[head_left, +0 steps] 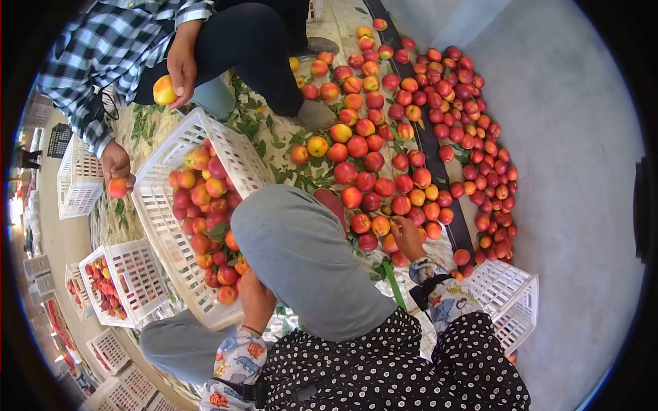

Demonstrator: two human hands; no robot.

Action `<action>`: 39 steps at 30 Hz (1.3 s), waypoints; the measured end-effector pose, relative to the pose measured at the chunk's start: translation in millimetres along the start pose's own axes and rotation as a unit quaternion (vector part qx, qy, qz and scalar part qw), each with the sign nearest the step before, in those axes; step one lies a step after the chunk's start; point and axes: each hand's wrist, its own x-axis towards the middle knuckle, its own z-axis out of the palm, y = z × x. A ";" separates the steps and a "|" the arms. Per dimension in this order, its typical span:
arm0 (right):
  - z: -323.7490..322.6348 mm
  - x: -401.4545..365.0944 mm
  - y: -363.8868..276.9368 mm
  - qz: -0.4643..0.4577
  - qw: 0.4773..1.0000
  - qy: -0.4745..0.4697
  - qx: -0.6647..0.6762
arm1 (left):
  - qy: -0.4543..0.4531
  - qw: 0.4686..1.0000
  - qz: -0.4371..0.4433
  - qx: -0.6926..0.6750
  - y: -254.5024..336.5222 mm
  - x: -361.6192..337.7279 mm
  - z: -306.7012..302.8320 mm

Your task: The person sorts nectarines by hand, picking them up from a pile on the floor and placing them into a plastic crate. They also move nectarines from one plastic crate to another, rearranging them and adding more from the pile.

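Observation:
Red and yellow nectarines lie spread over the leaf-strewn floor sheet in front of my knee. My right hand is down among them, fingers stretched toward a yellow-red nectarine. To the left, a white slatted crate stands partly filled with nectarines. My left hand is at the near end of this crate, beside the fruit. Its fingers are mostly hidden by the hand itself and my grey-trousered knee.
Across the crate, another person in a checked shirt holds a nectarine in one hand and another nectarine in the other. More nectarines are heaped along the grey wall. A white crate stands at my right; filled crates stand left.

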 end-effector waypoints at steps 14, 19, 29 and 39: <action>49.8 92.7 -9.5 0.251 0.854 -0.201 0.409 | 0.021 0.998 -0.007 0.063 8.1 -3.5 -5.6; 3.9 98.0 -8.5 0.291 0.695 -0.089 0.652 | -0.016 0.998 -0.026 0.056 19.9 3.4 -13.5; 12.4 217.9 -65.2 0.100 0.941 -0.121 -0.298 | -0.060 0.994 -0.073 0.052 34.9 14.7 -24.8; -30.9 179.8 -83.5 0.106 0.942 -0.170 0.269 | 0.021 0.997 -0.067 0.018 41.6 18.8 -27.1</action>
